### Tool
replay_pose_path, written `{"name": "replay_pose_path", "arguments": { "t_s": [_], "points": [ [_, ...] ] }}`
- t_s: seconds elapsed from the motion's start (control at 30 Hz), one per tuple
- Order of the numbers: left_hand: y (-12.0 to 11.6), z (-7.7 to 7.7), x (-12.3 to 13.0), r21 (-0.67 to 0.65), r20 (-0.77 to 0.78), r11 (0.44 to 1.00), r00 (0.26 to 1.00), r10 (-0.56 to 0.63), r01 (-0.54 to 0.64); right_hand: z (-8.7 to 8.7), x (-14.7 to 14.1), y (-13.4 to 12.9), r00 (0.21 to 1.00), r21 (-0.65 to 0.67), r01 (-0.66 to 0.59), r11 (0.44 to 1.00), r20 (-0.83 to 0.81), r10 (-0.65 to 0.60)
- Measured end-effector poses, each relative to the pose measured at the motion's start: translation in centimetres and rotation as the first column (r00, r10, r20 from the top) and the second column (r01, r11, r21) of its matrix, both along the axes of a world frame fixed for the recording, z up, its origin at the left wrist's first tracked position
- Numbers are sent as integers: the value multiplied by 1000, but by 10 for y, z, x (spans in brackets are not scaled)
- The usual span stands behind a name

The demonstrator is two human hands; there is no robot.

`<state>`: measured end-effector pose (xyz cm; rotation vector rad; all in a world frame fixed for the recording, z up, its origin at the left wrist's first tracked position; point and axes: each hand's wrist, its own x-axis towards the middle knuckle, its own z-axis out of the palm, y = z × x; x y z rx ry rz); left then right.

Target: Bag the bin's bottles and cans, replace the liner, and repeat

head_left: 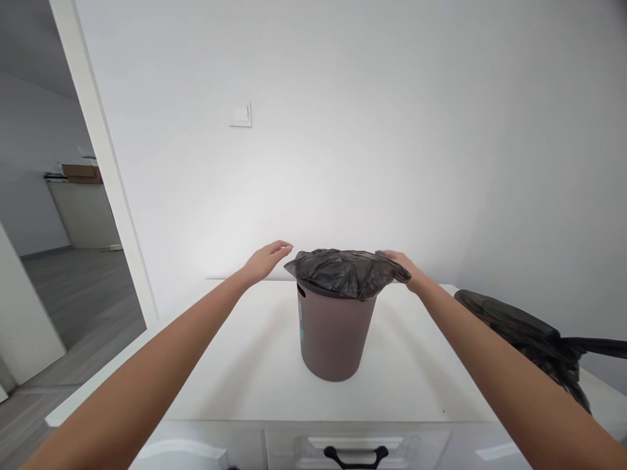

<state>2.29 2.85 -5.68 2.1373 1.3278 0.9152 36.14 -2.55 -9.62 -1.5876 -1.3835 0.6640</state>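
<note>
A brownish-mauve bin (336, 336) stands upright on a white cabinet top (245, 398). Over its mouth lies a thin black plastic bag (343, 271), bunched and hanging a little past the rim. My left hand (268, 259) is just left of the bag, apart from it, fingers extended and holding nothing. At the bag's right edge is my right hand (402, 266), partly covered by the plastic; its fingertips are hidden, so its grip cannot be made out.
A full black bag (519, 326) with a knotted end lies at the right of the cabinet. Behind stands a white wall with a light switch (241, 115). A dark drawer handle (356, 457) is at the front; a doorway opens at the left.
</note>
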Motion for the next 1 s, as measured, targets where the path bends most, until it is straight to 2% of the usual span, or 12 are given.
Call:
{"name": "replay_pose_path", "arguments": {
  "t_s": [0.1,0.2,0.33,0.43,0.5,0.57,0.63,0.7,0.8,0.87,0.9,1.0],
  "points": [
    [-29,9,8,143,-79,961,970,-228,237,14,-4,-26,987,188,-159,969,-3,162],
    [-50,5,10,145,-205,922,922,-328,360,18,-6,-56,943,193,-331,924,106,316],
    [-62,-7,3,302,-254,869,912,-322,391,15,-9,-90,906,197,-372,907,291,308],
    [-66,-16,-7,481,-363,783,902,-233,395,13,-8,-107,879,267,-349,898,425,216],
    [-67,-22,-14,527,-433,741,881,-188,417,8,-3,-112,835,253,-364,896,515,194],
    [-65,-30,-21,511,-498,731,849,-178,452,0,2,-112,776,207,-385,899,601,194],
    [-63,-39,-28,463,-557,736,808,-192,494,-11,8,-110,742,157,-376,913,641,195],
    [-59,-47,-33,415,-604,743,770,-208,526,-21,14,-107,753,74,-337,939,619,222],
    [-56,-54,-39,355,-643,777,739,-201,520,-33,26,-103,817,-192,-287,939,463,344],
    [-57,-52,-39,329,-610,838,776,-164,435,-35,37,-96,868,-327,-297,897,298,396],
    [-58,-49,-38,313,-561,876,816,-142,367,-34,42,-90,898,-325,-300,897,221,380],
    [-59,-34,-23,215,-274,969,960,-62,124,-28,51,-60,981,-132,-192,972,15,196]
  ]
}}
